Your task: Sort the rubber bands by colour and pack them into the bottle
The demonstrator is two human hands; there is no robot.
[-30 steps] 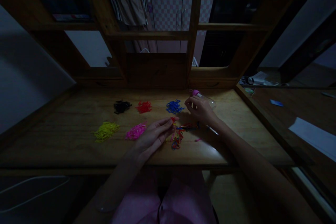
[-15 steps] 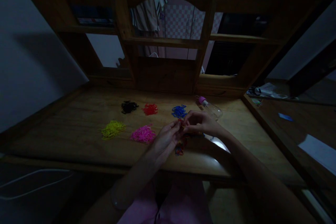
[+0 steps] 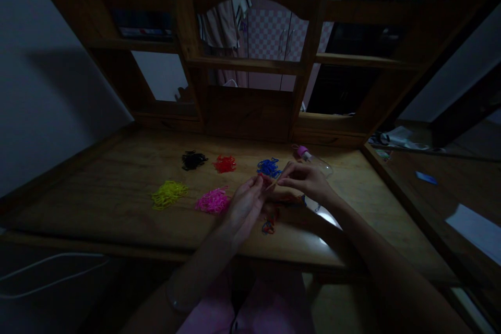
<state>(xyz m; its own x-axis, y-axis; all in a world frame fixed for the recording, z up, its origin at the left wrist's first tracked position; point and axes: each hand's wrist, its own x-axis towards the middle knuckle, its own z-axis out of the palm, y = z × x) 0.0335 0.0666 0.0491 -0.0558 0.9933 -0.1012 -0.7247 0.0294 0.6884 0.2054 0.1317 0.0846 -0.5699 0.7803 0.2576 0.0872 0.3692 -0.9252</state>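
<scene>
Over the desk, my left hand [image 3: 245, 206] is closed, thumb and fingers pinching a small red rubber band [image 3: 265, 178]. My right hand [image 3: 307, 182], also closed, pinches a thin light-coloured rubber band [image 3: 273, 185] stretched between the two hands. How the bands are linked is too dark to make out. Below the hands lies a small tangle of mixed-colour rubber bands [image 3: 269, 226]. Blue rubber bands [image 3: 268, 167] are heaped just beyond my fingers. Left of my left hand sits a pile of pink rubber bands [image 3: 212, 201], partly covered by it.
Piles of yellow [image 3: 169, 194], black [image 3: 193, 160] and red rubber bands [image 3: 225, 164] lie on the wooden desk [image 3: 117, 188]. A clear bottle with a pink cap [image 3: 301, 151] lies behind my right hand. A wooden shelf frame [image 3: 246, 65] stands along the back.
My right hand has drawn slightly away from my left, and a band now stretches between them. The piles on the desk have not changed.
</scene>
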